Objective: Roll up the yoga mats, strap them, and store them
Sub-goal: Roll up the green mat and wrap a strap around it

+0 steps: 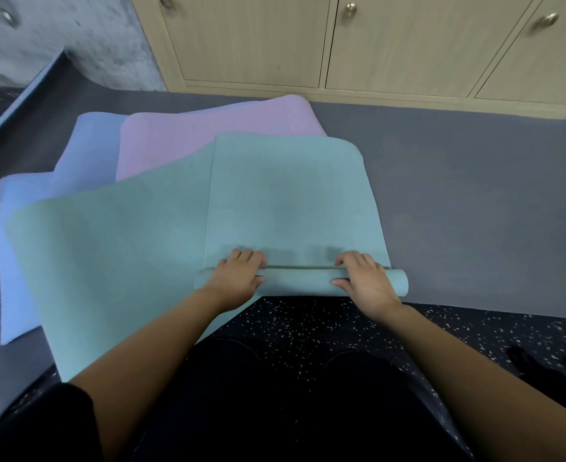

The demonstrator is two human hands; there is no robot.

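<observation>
Now my left grip point(238, 275) and right grip point(365, 278) curl over the teal roll point(298, 284) at the near edge of the grey floor point(475, 195); its axis runs crosswise; the unrolled mat point(291, 195) lies straight ahead of both.

grey floor mat point(458, 201) over dark speckled floor point(325, 318), light wood cabinets point(391, 45) w/ metal knobs point(350, 10) behind.

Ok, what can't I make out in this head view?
Head view only:
- Pink mat and blue mat: largely covered by the teal mat and green mat.
- Dark object, lower right: blurred, possibly straps, cannot tell.
- Cabinets: tops cut off by the upper edge.
</observation>
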